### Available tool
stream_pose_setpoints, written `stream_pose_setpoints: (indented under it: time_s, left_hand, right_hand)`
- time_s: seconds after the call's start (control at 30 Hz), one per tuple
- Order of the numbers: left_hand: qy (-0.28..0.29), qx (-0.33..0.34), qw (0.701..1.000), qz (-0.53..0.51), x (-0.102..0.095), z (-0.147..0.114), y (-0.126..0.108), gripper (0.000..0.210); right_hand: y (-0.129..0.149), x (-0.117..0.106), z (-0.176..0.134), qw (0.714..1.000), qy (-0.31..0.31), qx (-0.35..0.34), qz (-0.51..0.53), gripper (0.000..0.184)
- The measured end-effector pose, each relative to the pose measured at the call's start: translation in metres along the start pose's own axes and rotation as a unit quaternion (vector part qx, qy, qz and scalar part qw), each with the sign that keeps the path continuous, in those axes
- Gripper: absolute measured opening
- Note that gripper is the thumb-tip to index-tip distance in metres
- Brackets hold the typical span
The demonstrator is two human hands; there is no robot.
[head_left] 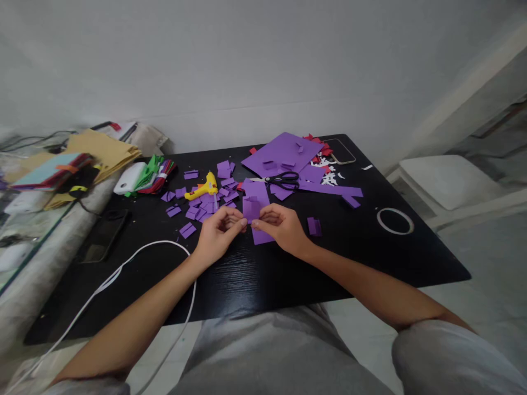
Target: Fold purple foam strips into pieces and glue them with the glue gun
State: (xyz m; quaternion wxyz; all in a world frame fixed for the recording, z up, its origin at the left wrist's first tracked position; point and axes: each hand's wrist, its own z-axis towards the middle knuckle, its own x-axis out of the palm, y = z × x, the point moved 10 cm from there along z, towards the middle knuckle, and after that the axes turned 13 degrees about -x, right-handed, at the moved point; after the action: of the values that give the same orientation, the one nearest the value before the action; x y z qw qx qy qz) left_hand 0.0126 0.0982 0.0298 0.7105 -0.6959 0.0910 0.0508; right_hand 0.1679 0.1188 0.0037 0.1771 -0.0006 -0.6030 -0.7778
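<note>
Your left hand (222, 233) and right hand (287, 227), fingers curled, pinch the near edge of a small purple piece (251, 209) above a purple strip (262, 237); judge this piece in progress. Leftward, many loose purple pieces (201, 212), seemingly prepared, lie uncontained. Behind the scissors (284, 180), a large purple sheet (284, 149) appears uncut.

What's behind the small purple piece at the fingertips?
A larger purple sheet shows above and below the small purple piece; the part directly behind it is hidden. The right hand also covers some of the sheet.
</note>
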Motion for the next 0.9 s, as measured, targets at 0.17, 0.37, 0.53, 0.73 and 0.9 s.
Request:
stream_pose_setpoints:
  time_s: [0.17,0.37,0.53,0.73,0.9]
  left_hand:
    - [0.002,-0.01,1.0,-0.011,0.001,0.0,0.003,0.021]
    - [0.001,-0.017,1.0,-0.016,0.0,0.001,0.006,0.024]
    - [0.0,-0.02,0.998,-0.052,0.0,0.002,0.007,0.033]
    - [0.011,-0.039,0.995,-0.09,0.001,0.003,0.009,0.047]
    - [0.061,-0.094,0.988,-0.11,0.007,0.007,0.022,0.06]
  right_hand:
    - [-0.005,0.001,0.0,1.0,0.001,0.015,0.024,0.038]
    - [-0.01,0.002,-0.001,0.998,-0.005,0.032,0.049,0.041]
    - [-0.014,0.0,-0.001,0.998,-0.009,0.045,0.041,0.051]
    - [-0.012,0.0,-0.002,0.998,-0.019,0.043,0.035,0.055]
    - [-0.006,-0.001,0.0,1.0,-0.002,0.018,-0.022,0.035]
